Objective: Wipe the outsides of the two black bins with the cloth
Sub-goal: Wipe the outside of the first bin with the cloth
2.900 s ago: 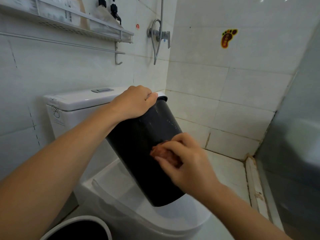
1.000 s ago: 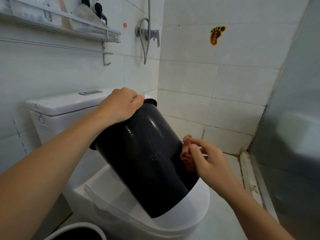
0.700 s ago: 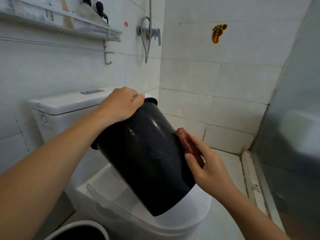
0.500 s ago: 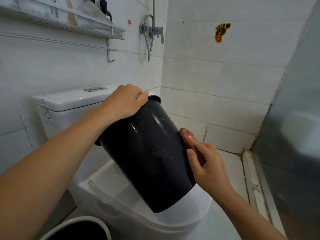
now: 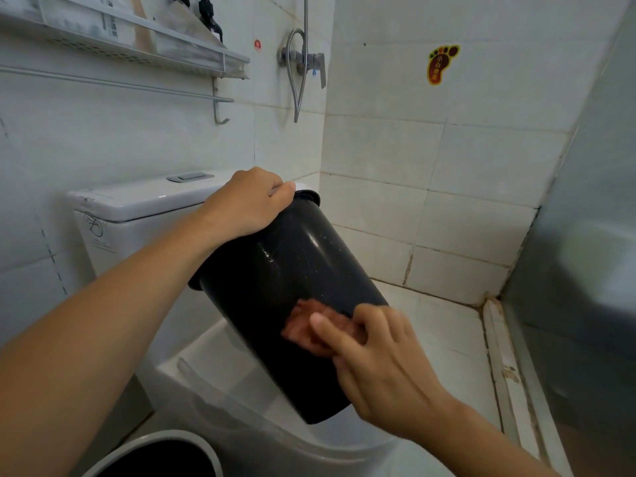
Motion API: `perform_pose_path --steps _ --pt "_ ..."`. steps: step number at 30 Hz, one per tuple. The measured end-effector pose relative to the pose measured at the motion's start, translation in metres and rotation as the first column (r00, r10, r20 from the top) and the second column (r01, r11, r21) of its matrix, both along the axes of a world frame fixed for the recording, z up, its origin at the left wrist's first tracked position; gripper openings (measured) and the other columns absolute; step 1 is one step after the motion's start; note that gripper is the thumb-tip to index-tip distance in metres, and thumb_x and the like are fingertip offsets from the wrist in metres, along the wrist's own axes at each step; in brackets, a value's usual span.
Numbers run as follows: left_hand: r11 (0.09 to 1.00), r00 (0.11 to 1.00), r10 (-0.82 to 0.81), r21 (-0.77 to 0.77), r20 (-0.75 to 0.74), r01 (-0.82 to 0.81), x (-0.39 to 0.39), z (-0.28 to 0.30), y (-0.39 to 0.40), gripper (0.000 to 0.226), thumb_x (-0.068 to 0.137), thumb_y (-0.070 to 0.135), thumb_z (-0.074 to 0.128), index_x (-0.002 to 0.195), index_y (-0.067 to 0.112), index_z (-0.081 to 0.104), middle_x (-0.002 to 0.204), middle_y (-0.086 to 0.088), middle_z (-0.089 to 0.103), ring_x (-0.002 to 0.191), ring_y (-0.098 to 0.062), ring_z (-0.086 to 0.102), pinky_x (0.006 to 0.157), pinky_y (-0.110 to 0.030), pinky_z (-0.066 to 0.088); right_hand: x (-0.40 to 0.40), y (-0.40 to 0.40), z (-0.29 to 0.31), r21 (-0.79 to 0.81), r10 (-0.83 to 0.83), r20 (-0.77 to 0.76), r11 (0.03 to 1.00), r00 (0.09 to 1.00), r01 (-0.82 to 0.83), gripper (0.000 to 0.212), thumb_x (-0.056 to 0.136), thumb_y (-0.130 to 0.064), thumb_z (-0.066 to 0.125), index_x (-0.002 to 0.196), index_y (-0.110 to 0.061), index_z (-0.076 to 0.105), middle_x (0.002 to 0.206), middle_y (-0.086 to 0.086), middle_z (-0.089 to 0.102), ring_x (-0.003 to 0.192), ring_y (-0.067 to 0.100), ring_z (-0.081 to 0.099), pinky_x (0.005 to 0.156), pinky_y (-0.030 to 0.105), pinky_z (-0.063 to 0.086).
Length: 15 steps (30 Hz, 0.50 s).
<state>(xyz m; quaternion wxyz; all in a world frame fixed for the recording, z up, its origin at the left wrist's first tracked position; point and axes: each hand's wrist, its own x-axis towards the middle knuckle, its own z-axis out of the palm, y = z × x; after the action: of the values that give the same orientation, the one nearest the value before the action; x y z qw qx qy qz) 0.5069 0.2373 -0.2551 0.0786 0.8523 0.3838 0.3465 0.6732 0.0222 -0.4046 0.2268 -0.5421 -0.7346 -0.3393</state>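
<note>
A black bin (image 5: 275, 287) is held tilted in the air above the closed toilet lid (image 5: 220, 366), its base pointing down to the right. My left hand (image 5: 247, 204) grips the bin's rim from above. My right hand (image 5: 375, 366) presses a small reddish cloth (image 5: 303, 325) against the lower side of the bin, fingers curled over it; the hand is blurred. A second bin with a pale rim and dark inside (image 5: 161, 456) stands at the bottom left, partly cut off by the frame.
The white toilet cistern (image 5: 137, 208) stands behind the bin against the tiled wall. A wall shelf (image 5: 137, 39) and towel rail hang at upper left, a shower valve (image 5: 306, 60) at the corner. A grey panel (image 5: 585, 270) closes the right side.
My right hand has slid the cloth from the bin's far right side round to its near lower side. The left hand keeps its grip on the rim and the bin stays tilted.
</note>
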Motion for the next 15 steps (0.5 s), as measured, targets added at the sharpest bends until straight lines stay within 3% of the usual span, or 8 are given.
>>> perform_pose_path --steps 4,8,13,15 --pt "1.0 1.0 -0.024 0.01 -0.002 0.024 0.001 0.001 -0.001 0.051 0.101 0.046 0.044 0.061 0.015 0.036 0.06 -0.001 0.041 0.056 -0.02 0.039 0.054 -0.033 0.031 0.028 0.02 0.02 -0.084 -0.112 -0.309 0.992 0.945 0.09 0.041 0.1 -0.039 0.04 0.137 -0.024 0.049 0.102 -0.004 0.043 0.09 0.017 0.038 0.085 0.037 0.039" --pt "1.0 1.0 -0.024 0.016 -0.002 0.024 0.003 0.0 -0.001 0.051 0.101 0.046 0.044 0.062 0.014 0.038 0.06 -0.002 0.042 0.056 -0.02 0.04 0.055 -0.033 0.033 0.057 0.034 0.026 -0.254 -0.108 -0.674 0.963 0.731 -0.092 0.018 0.108 -0.031 0.036 0.108 -0.025 0.053 0.097 -0.003 0.055 0.09 0.015 0.052 0.084 0.045 0.048" --pt "1.0 1.0 -0.016 0.016 -0.006 0.016 0.003 0.0 -0.002 0.051 0.101 0.047 0.043 0.062 0.014 0.038 0.061 -0.003 0.044 0.056 -0.02 0.042 0.055 -0.033 0.034 0.06 0.03 0.028 -0.321 -0.213 -0.814 0.941 0.54 -0.112 0.016 0.109 -0.032 0.036 0.106 -0.037 0.05 0.098 -0.009 0.063 0.089 0.008 0.061 0.07 0.024 0.048" --pt "1.0 1.0 -0.01 0.018 -0.008 0.01 0.003 0.001 -0.003 0.051 0.101 0.047 0.043 0.062 0.014 0.039 0.062 -0.004 0.045 0.057 -0.02 0.042 0.055 -0.033 0.034 0.049 0.026 0.039 -0.215 -0.12 -0.811 0.971 0.572 -0.102 0.018 0.109 -0.028 0.036 0.108 -0.039 0.05 0.1 -0.015 0.061 0.093 0.006 0.06 0.074 0.019 0.047"
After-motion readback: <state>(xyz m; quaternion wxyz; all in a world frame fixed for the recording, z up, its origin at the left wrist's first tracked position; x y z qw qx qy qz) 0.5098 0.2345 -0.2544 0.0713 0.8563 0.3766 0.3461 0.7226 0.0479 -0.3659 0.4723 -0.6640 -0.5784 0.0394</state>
